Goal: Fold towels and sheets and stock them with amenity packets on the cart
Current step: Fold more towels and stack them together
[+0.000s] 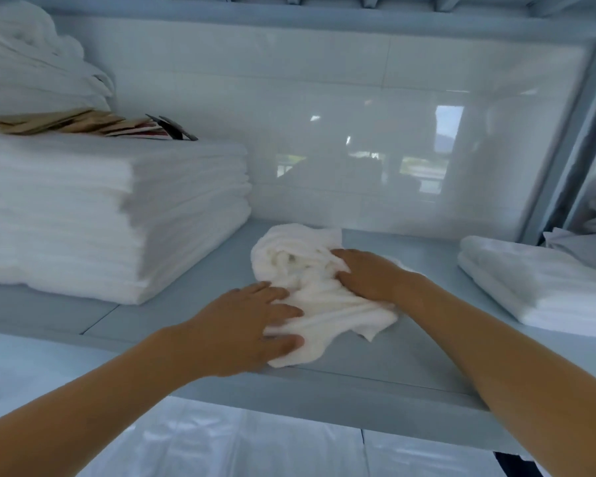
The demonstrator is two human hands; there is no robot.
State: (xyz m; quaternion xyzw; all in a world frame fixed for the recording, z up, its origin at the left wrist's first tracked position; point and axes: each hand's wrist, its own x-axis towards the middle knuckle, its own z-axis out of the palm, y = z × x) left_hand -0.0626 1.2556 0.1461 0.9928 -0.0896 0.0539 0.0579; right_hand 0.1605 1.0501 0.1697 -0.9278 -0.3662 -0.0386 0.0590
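Note:
A small crumpled white towel (310, 287) lies on the pale blue shelf (410, 352) in the middle of the view. My left hand (252, 325) holds its near edge, the cloth pinched between thumb and fingers. My right hand (365, 275) grips the towel's right side with curled fingers. A tall stack of folded white linen (111, 222) stands at the left. Brown and dark amenity packets (93, 123) lie on top of that stack.
A low pile of folded white towels (537, 284) sits at the shelf's right end. More rumpled white linen (31, 60) is piled at the upper left. A glossy white tiled wall (358, 132) backs the shelf. A shelf rail (324, 18) runs overhead.

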